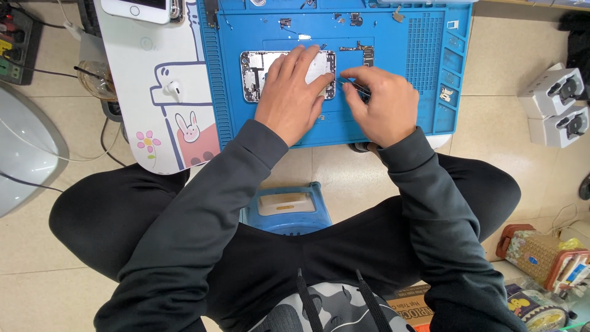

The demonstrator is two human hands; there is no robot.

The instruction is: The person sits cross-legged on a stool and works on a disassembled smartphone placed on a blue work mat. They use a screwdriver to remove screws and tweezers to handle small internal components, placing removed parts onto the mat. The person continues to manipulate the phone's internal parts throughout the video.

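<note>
Directly beneath the left hand (294, 92) lies the opened phone (261, 75) on the blue repair mat (393, 37), fingers spread flat upon it. Just beside it, the right hand (381, 104) pinches dark tweezers (351, 85), tips at the phone's right edge.

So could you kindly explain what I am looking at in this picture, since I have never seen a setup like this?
There is no machine here: a person sits on the floor, and a camera worn on their head looks down at their own two bare hands. A blue work mat lies in front of them, with an opened phone on it, its inner parts showing. The left hand rests flat on the phone. The right hand holds thin tweezers pointed at the phone's edge. A loose circuit board and small parts lie on the mat. To the left are a white cartoon mat, an earbud and another phone.
</note>
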